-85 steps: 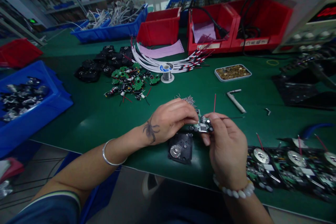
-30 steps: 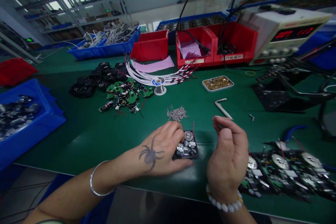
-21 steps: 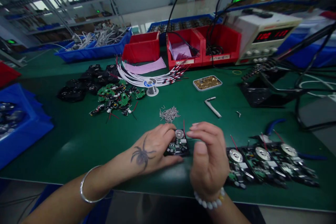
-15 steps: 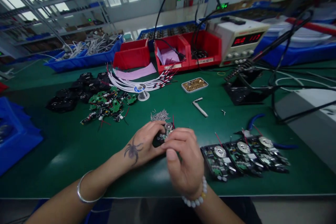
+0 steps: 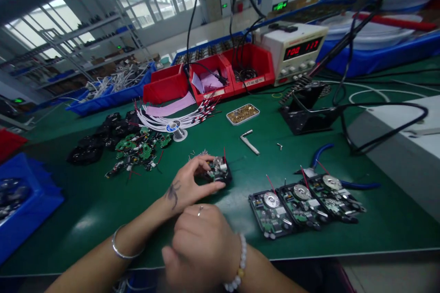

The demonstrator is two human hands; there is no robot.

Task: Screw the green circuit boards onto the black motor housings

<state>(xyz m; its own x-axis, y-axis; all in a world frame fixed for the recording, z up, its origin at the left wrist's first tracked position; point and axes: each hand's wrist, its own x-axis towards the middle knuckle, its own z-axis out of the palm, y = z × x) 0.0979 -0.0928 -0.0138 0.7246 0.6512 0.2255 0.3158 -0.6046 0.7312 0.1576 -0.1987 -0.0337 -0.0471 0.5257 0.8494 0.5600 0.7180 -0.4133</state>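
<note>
My left hand [image 5: 188, 183] grips a small black-cased circuit board unit [image 5: 222, 171] on the green bench, fingers on its far side and thumb along the near edge. A red wire stands up from the unit. Nearer to me, my right hand [image 5: 206, 242] is curled closed, apart from the unit; whatever its fingers might hold is hidden. Small metal pins [image 5: 198, 153] lie just behind my left hand, partly covered by it. Three similar units [image 5: 272, 215] with round silver discs and red wires sit in a row to the right.
Blue-handled pliers [image 5: 319, 158] lie behind the row. A tray of brass-coloured bits [image 5: 242, 114], a solder spool [image 5: 178, 132], white cables [image 5: 154, 121] and loose green boards [image 5: 139, 146] are farther back. Red bins [image 5: 165, 84] and a power supply [image 5: 292, 50] stand behind; a soldering iron stand [image 5: 305, 110] is right.
My right hand has left the unit and drawn back toward me, down and left, its fingers curling in. My left hand still holds the unit. The view has shifted and tilted slightly.
</note>
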